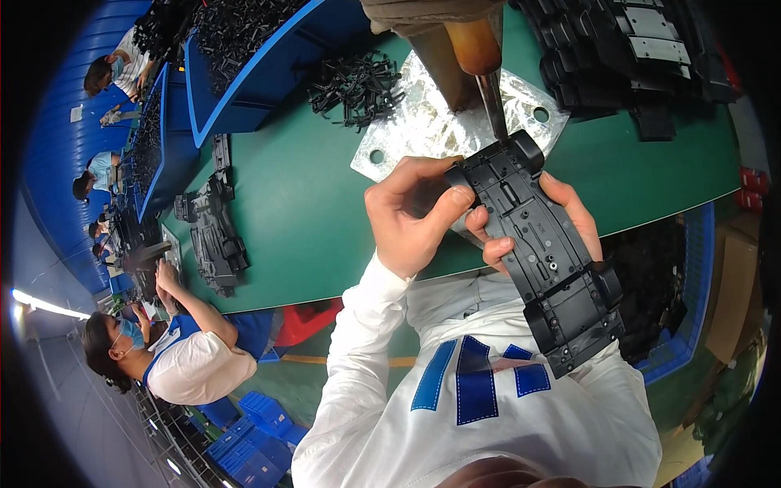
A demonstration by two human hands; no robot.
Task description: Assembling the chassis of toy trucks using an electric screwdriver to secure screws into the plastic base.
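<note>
A black plastic toy car chassis point(541, 236) is tilted in front of me over the table's near edge, its ribbed face showing. My right hand point(573, 213) grips it from behind, thumb along the right edge and fingertips curling round the left edge. The fingers of my left hand point(411, 215) are closed at its upper left corner, by a wheel-like round part. Whether a small part is between them is hidden. The chassis's upper end meets the tip of a metal rod point(490, 106) that comes down from an orange-brown handle point(473, 47).
A shiny metal plate point(382, 134) lies under the rod on the green table point(285, 211). Small black parts point(355, 88) are piled beside it, near a blue bin point(244, 106). Black chassis stacks point(602, 57) stand at right. A co-worker point(175, 350) sits at left.
</note>
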